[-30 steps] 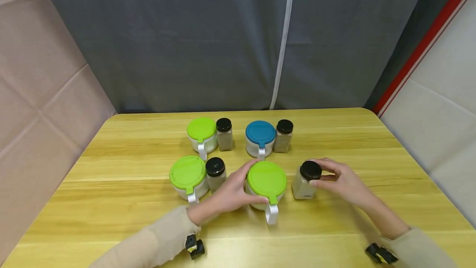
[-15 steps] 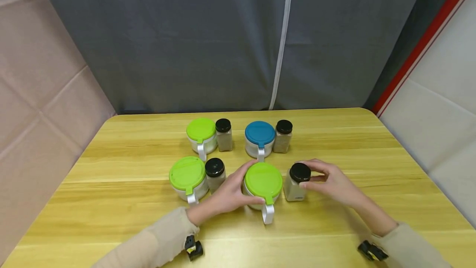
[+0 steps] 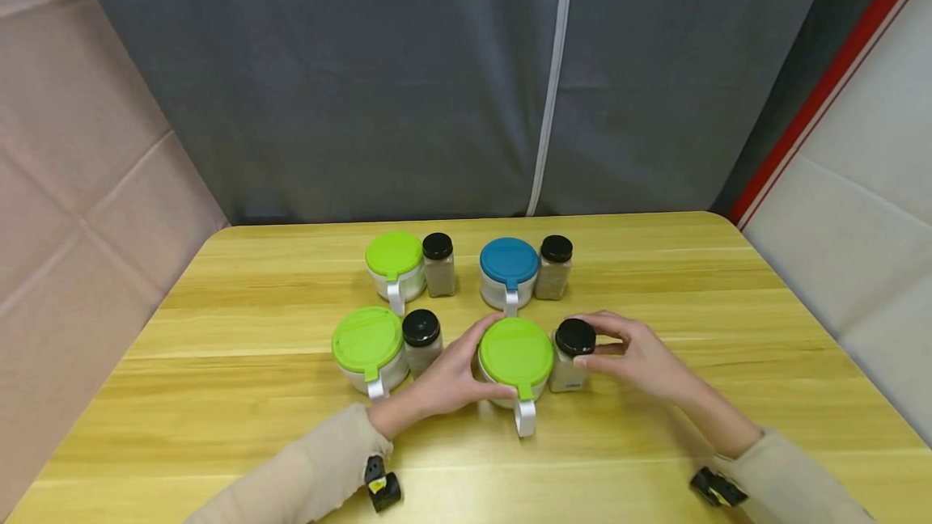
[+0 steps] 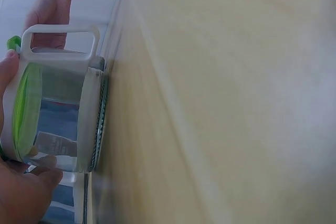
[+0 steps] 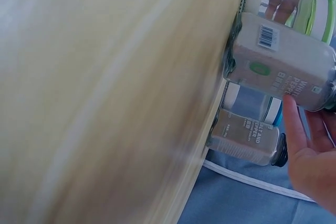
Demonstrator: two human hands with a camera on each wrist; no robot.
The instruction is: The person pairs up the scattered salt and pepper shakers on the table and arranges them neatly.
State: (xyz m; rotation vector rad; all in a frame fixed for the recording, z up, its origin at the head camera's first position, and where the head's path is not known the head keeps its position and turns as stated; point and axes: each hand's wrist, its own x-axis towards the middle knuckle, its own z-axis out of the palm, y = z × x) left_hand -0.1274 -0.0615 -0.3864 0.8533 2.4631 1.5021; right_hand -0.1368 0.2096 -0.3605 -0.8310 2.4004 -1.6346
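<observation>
My left hand (image 3: 460,374) grips the front right seasoning jar (image 3: 515,352), a clear pot with a green flip lid and a white handle facing me. In the left wrist view, the jar's clear wall (image 4: 60,119) stands upright on the table, fingers at its lid. My right hand (image 3: 641,358) holds a white pepper shaker bottle (image 3: 568,374) near its black cap, thumb on one side and fingers on the other. The right wrist view shows the bottle's label (image 5: 286,74). The bottle stands close beside the jar; whether they touch, I cannot tell.
At the front left stand another green-lidded jar (image 3: 367,340) and a black-capped bottle (image 3: 421,330). Behind are a green-lidded jar (image 3: 394,255) with a bottle (image 3: 439,273), and a blue-lidded jar (image 3: 510,261) with a salt and pepper bottle (image 5: 247,137). A grey curtain (image 3: 328,87) hangs beyond the table.
My right hand has brought the pepper bottle leftward, up beside the held green-lidded jar. That jar has shifted slightly left with my left hand. The other jars and bottles stay put.
</observation>
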